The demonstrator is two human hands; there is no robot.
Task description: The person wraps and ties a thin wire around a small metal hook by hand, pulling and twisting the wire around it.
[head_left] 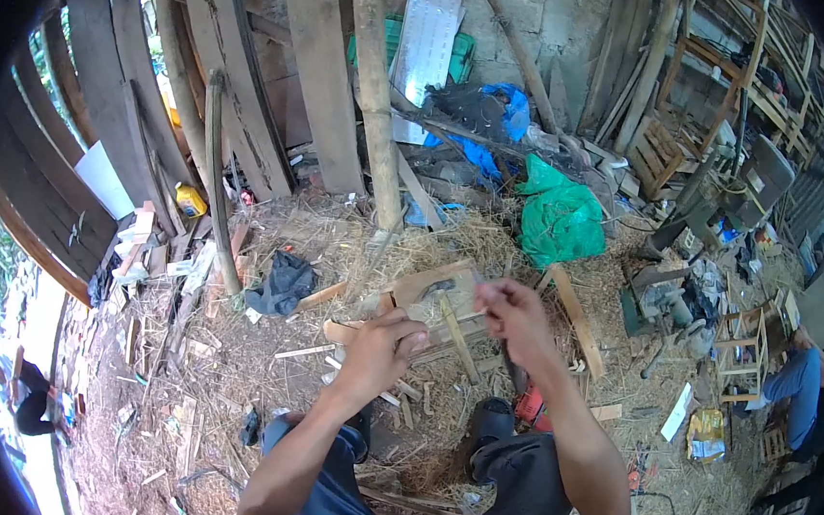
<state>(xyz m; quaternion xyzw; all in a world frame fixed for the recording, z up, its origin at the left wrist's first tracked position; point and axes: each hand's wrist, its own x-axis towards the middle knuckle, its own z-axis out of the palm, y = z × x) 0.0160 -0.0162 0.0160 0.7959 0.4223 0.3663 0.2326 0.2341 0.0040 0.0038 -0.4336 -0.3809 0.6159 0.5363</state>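
My left hand is closed, its fingers curled over a piece of wood whose rounded end sticks out to the left. My right hand is raised to the right with thumb and fingers pinched together; whatever is between them is too small to make out. Between my hands lies a hammer with a pale wooden handle and a dark head, its head pointing away from me. Beyond it is a shaped, light-brown board, partly hidden by my left hand.
Wood shavings and offcuts cover the ground. A plank lies at right, with a red power tool by my foot. Further off are a black plastic bag, a green sack and a wooden post. Another person sits at far right.
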